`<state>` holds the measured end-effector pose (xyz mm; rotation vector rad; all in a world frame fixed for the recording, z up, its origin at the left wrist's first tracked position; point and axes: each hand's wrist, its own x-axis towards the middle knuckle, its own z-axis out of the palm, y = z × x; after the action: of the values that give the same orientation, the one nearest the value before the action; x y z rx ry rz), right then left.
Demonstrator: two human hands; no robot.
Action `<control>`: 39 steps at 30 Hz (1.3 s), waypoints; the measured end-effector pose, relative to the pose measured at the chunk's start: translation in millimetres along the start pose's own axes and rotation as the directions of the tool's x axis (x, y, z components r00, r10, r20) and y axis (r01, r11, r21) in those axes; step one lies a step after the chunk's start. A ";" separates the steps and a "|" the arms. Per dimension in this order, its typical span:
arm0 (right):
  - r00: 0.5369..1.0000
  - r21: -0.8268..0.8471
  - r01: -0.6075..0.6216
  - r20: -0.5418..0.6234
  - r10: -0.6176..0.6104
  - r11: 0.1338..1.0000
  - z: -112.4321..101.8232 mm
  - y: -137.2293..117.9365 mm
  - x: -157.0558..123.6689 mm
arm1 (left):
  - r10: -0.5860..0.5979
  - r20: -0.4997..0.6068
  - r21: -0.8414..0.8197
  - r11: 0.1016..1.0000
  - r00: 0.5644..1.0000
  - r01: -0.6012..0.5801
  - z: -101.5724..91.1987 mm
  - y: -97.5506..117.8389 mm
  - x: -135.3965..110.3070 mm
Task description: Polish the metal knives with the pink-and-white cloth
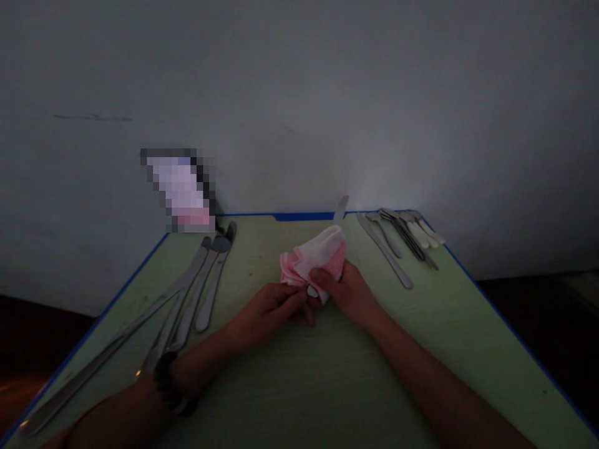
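A pink and white cloth [322,252] is wrapped around the middle of a table knife [342,209], whose blade sticks out beyond it toward the wall. My right hand [352,292] is closed on the cloth, thumb on top, with the knife inside the folds. Close beside it, my left hand [276,310] pinches the near end of the knife's handle, of which only a small metal bit shows below the cloth. Both hands are above the middle of the green table [299,386].
Several long metal utensils [203,290] lie at the left, partly under my left forearm. To the right are another knife [386,252], a spoon [386,234] and a bunch of cutlery [407,234], some white-handled. A pixelated phone-like object [180,190] leans by the wall.
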<state>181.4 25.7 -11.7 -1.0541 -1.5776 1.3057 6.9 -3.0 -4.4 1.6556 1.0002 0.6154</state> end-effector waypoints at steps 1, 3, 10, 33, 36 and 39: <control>1.000 -0.004 -0.002 0.004 0.002 1.000 -0.1 -0.1 -0.1 | 0.003 0.004 0.001 1.000 1.000 -0.003 -0.2 -0.5 0.0; 1.000 -0.010 -0.010 0.007 0.010 1.000 -0.3 -0.7 -0.4 | 0.005 0.011 0.013 1.000 1.000 -0.005 -0.6 -0.9 -0.2; 1.000 -0.016 -0.012 -0.014 0.012 1.000 -0.2 -2.4 -0.4 | 0.004 0.021 0.055 0.998 1.000 -0.006 -0.5 0.4 -1.2; 1.000 -0.010 -0.020 -0.002 0.020 1.000 -0.4 -3.3 -0.9 | 0.026 0.029 0.079 0.997 0.999 -0.028 -1.0 4.2 -2.1; 1.000 -0.004 -0.019 0.000 0.019 1.000 -0.1 -2.3 -0.2 | 0.029 0.036 0.080 0.996 0.999 -0.032 -0.8 1.9 -1.9; 1.000 -0.022 -0.028 -0.010 0.028 0.999 -0.1 -1.2 0.6 | 0.026 0.040 0.099 0.995 0.999 -0.030 -0.7 1.4 -2.1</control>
<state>181.2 26.2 -10.5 -1.0983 -1.5786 1.3032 5.7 -4.5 -2.7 1.7650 0.9949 0.5579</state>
